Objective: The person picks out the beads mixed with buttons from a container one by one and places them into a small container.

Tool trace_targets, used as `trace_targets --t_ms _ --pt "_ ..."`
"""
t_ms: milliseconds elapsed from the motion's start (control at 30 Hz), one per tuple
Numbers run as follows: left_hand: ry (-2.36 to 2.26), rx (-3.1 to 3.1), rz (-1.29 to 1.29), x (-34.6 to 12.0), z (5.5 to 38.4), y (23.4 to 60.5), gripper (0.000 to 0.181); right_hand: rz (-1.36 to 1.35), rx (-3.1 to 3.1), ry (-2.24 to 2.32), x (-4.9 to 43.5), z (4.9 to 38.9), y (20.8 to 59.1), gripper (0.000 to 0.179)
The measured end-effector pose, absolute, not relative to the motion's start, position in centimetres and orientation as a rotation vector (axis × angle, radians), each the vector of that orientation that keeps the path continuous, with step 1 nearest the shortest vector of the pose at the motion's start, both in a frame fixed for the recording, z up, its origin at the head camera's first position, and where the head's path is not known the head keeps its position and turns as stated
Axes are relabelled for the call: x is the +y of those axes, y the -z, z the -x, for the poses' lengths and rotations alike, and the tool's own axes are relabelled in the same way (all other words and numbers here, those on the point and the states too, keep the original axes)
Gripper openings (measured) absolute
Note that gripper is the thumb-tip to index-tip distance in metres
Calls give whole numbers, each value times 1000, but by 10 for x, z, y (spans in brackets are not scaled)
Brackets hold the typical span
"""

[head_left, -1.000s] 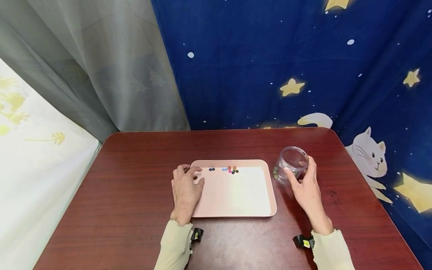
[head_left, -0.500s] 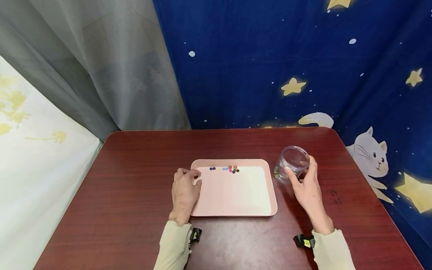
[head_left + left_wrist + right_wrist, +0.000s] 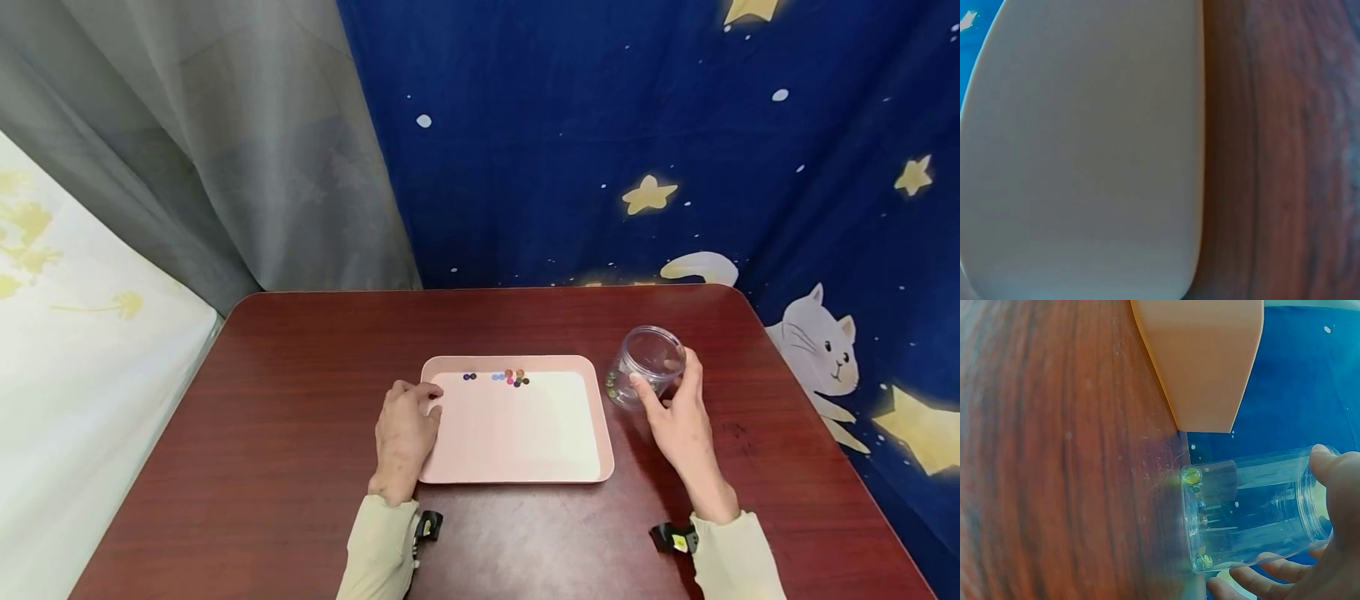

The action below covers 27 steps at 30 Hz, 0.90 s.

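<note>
My right hand (image 3: 678,425) grips a clear plastic jar (image 3: 1254,512), thumb on the near side and fingers round the far side. The jar stands open-topped on the table, right of the tray. A few greenish glass marbles (image 3: 1204,561) lie at its bottom. My left hand (image 3: 405,433) is at the left rim of a pink tray (image 3: 525,450), fingers bent, with a gap between thumb and index finger. A small dark spot shows under the index finger; I cannot tell whether it is a bead. Several small coloured beads (image 3: 511,381) lie along the tray's far side.
The dark red wooden table (image 3: 315,375) carries the tray near its middle. Behind it hang a grey curtain (image 3: 247,150) and a blue star-patterned curtain (image 3: 540,150). A white cloth (image 3: 90,375) hangs at the left.
My left hand has drawn slightly left, and the dark bead seen earlier between its thumb and index finger no longer shows clearly. The right hand and jar stay in place.
</note>
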<state>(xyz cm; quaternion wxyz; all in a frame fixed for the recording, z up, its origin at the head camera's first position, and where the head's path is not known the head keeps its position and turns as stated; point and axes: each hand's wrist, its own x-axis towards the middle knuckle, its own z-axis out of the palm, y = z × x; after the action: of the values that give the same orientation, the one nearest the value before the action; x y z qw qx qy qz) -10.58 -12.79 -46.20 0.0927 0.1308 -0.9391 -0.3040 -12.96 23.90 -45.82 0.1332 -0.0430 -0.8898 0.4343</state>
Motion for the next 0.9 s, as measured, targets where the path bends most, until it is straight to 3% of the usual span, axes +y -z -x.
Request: trace_targets --t_ms 900 --pt "792 -2807 -277 -130 107 460 28 116 -2565 -1292 237 129 459 82"
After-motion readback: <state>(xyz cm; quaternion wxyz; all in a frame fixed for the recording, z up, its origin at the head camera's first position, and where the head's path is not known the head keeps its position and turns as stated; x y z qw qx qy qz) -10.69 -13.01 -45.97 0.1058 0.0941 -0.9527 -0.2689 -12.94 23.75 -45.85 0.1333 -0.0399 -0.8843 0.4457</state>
